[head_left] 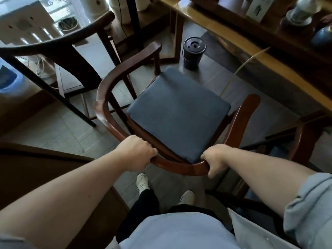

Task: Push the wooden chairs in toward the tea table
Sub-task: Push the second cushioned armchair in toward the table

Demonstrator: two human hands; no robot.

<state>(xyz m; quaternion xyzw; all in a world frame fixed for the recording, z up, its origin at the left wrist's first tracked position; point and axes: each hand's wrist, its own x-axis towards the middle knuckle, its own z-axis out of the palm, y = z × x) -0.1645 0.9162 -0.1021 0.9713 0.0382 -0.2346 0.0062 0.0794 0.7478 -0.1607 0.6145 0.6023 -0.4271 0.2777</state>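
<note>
A dark wooden chair (102, 105) with a curved back rail and a grey-blue seat cushion (177, 112) stands in front of me, facing the tea table (233, 49) at the upper right. My left hand (136, 153) grips the curved rail at its near left. My right hand (214, 159) grips the same rail at its near right. The chair's open front sits a short way from the table's edge. A second dark wooden chair (59, 42) stands to the left, further back.
A black lidded cup (193, 53) stands on the floor between the chair and the table. Part of another chair (305, 141) is at the right. A blue bin (9, 78) sits at the far left. Teaware (301, 11) crowds the tabletop. My feet (143, 182) are just behind the chair.
</note>
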